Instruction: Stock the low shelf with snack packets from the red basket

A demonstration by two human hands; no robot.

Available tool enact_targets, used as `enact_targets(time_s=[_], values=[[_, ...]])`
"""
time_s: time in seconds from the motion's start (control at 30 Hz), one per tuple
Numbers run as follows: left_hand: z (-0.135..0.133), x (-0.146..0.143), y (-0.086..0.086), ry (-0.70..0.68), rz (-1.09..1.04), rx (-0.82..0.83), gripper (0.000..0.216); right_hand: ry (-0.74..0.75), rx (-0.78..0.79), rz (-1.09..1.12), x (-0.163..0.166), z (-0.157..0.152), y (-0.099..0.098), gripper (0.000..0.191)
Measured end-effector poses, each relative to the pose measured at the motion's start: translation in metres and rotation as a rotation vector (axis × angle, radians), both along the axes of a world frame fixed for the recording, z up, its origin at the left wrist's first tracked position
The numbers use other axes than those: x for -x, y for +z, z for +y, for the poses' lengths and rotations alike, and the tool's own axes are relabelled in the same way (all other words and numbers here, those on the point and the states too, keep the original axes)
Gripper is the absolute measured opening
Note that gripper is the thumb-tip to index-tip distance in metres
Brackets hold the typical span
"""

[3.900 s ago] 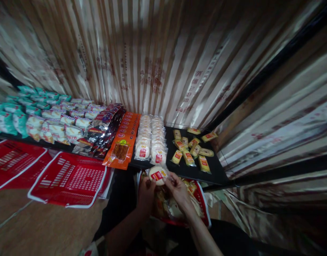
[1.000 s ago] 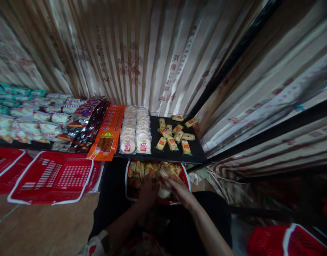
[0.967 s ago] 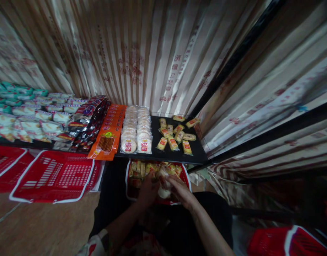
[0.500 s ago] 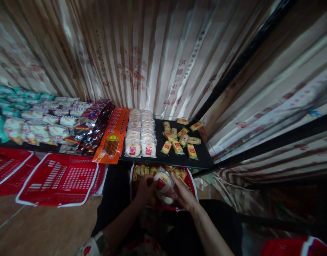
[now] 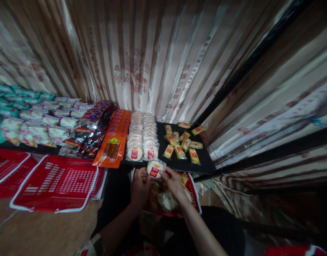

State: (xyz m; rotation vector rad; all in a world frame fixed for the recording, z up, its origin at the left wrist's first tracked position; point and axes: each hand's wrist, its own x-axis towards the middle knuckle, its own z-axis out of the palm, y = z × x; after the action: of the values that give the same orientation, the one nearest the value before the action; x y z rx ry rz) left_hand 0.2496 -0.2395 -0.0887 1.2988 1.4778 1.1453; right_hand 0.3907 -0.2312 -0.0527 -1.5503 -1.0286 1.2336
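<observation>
A round white rice cracker in a clear packet with a red label (image 5: 155,170) is held up just in front of the shelf edge. My right hand (image 5: 173,183) pinches its right side. At its lower left, the closed fingers of my left hand (image 5: 141,187) grip the packet's edge. Below both hands sits a red basket with a white rim (image 5: 197,199), holding more cracker packets (image 5: 167,201) and yellow-wrapped snacks, partly hidden by my hands. Two rows of the same round cracker packets (image 5: 135,153) stand on the black shelf (image 5: 174,164) straight ahead.
Right of the cracker rows lie several loose yellow snack packs (image 5: 180,151). To the left are an orange packet (image 5: 111,147), dark packets (image 5: 92,131), white packets (image 5: 58,133) and green packets (image 5: 12,99). Another red basket (image 5: 57,185) is at lower left. A patterned curtain (image 5: 142,53) hangs behind.
The rice cracker packet has moved up and slightly left, from above the basket to the shelf's front edge. Both hands moved with it, and another cracker packet now shows lower in the basket.
</observation>
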Motion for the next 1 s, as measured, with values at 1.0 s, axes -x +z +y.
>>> enact_targets(time_s=[1.0], values=[[0.039, 0.018, 0.000, 0.003, 0.735, -0.545, 0.038, -0.016, -0.332, -0.887, 0.013, 0.063, -0.010, 0.033]])
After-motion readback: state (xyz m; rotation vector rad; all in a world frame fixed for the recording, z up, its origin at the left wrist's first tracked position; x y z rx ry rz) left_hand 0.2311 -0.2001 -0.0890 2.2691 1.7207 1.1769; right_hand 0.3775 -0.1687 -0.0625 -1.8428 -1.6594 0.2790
